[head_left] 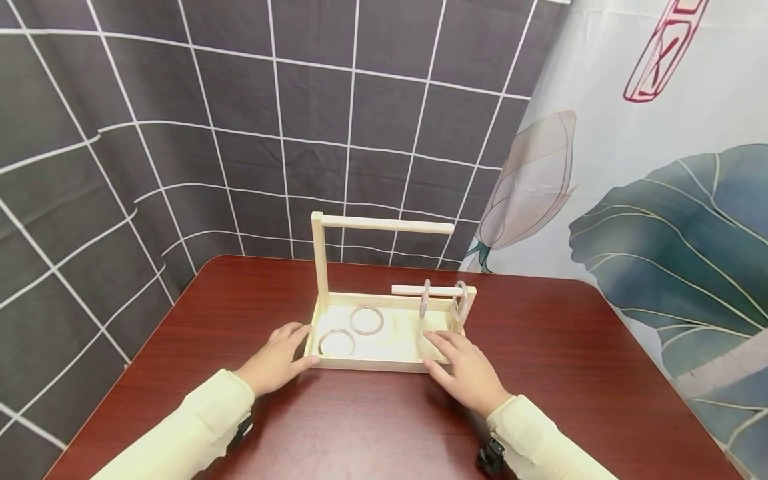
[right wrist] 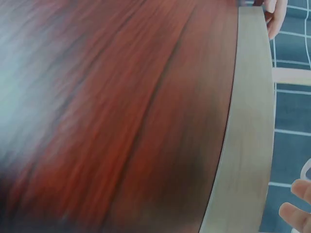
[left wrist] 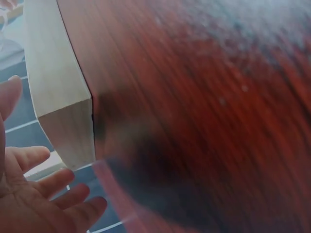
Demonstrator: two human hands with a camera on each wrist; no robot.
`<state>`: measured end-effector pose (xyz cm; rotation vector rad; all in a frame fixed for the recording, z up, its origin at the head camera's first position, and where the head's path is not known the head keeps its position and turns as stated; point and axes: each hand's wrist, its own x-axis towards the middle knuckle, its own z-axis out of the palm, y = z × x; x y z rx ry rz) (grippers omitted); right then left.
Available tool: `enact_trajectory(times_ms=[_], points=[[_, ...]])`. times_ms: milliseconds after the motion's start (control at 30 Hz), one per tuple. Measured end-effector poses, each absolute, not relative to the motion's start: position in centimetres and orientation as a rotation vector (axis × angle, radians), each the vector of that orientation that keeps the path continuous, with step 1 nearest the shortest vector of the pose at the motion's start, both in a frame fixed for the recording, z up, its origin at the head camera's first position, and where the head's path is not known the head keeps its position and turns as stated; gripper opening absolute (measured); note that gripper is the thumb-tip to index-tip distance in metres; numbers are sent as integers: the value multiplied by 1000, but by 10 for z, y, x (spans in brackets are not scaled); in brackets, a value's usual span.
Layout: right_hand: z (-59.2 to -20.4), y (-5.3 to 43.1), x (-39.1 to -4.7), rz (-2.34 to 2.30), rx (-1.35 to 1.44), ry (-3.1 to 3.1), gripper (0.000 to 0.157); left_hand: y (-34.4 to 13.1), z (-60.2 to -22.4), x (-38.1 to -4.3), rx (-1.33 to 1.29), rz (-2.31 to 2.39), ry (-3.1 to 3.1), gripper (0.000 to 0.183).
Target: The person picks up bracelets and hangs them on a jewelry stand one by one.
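A pale wooden tray stand (head_left: pixel 372 365) sits on the table. One clear bangle (head_left: pixel 320 343) lies in the tray's left front, and another bangle (head_left: pixel 382 321) lies just behind it. Two more hang on the short lower bar (head_left: pixel 444 291): a bangle (head_left: pixel 425 303) near its middle and a bangle (head_left: pixel 465 303) by the post. My left hand (head_left: pixel 276 360), fingers spread, is at the tray's left front corner (left wrist: pixel 65 102). Over the right front rim (right wrist: pixel 248 121) reaches my right hand (head_left: pixel 471 373), its fingers extended and holding nothing; whether they touch the tray, I cannot tell.
A taller post (head_left: pixel 320 260) at the tray's left carries a long bare upper bar (head_left: pixel 387 224). The reddish-brown table (head_left: pixel 552 373) extends around the tray. Behind it hang a dark grid-patterned cloth (head_left: pixel 312 160) and a pale floral cloth (head_left: pixel 600 153).
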<state>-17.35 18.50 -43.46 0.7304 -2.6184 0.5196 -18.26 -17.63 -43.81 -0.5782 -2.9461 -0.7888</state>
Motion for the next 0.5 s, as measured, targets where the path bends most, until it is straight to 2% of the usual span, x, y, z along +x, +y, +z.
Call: enact_trajectory(times_ms=[500], points=[[-425,146,-189,596,810,-2576,49,-179,-441,-189,-617,-834,-2981,66]])
